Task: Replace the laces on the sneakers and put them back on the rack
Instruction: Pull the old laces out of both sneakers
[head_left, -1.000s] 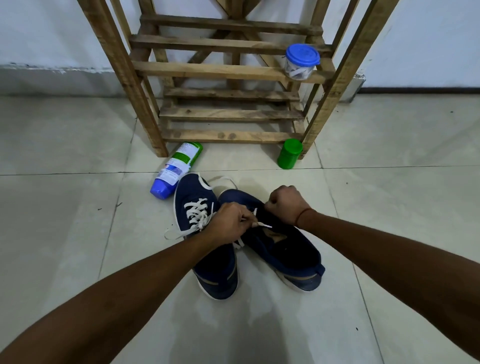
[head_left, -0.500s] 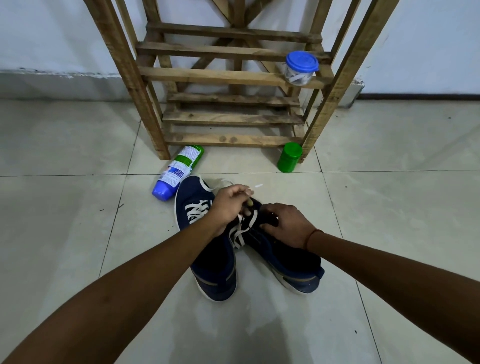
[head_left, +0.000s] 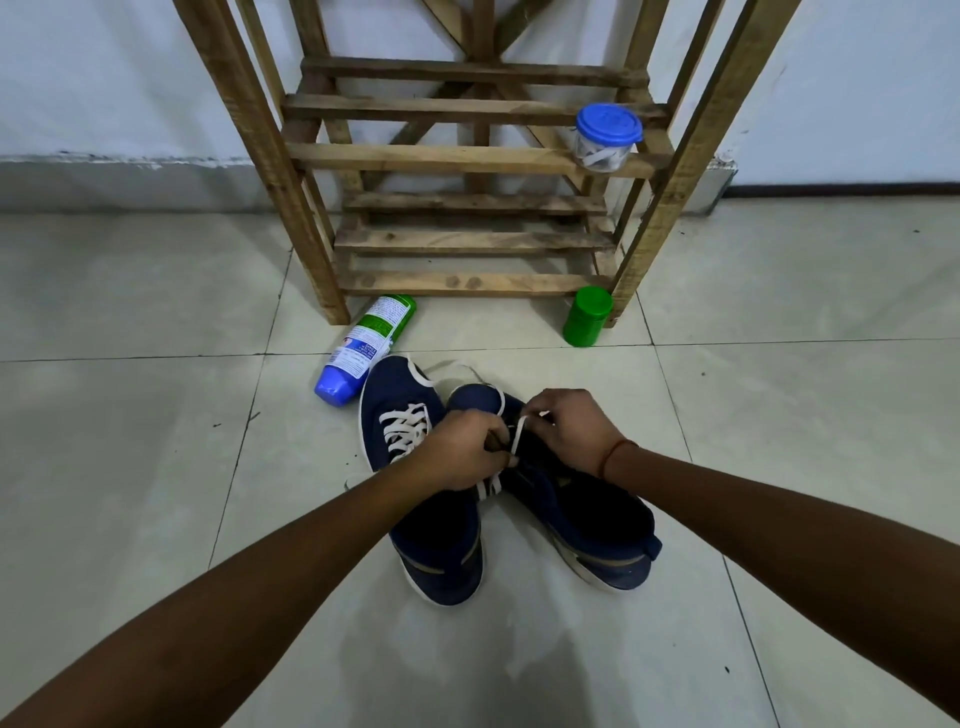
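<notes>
The pale tiled floor (head_left: 156, 467) carries everything, and the slatted wooden rack (head_left: 441, 156) stands at its far edge, against the wall. Both shoes lie in the middle of the floor, in front of the rack and touching each other. The fully laced navy sneaker (head_left: 387, 395) is on the left and the half-laced navy sneaker (head_left: 597, 519) on the right. Our left hand (head_left: 460, 457) is curled over the tongue of the half-laced one and pinches the flat white lace (head_left: 518, 439). Our right hand (head_left: 571, 426) pinches the same lace a little higher and holds it taut. We judge that we are threading the second shoe. The next move calls for guiding the lace end into the following eyelet, which our fingers hide, then pulling both sides even. The rack comes only after that.
</notes>
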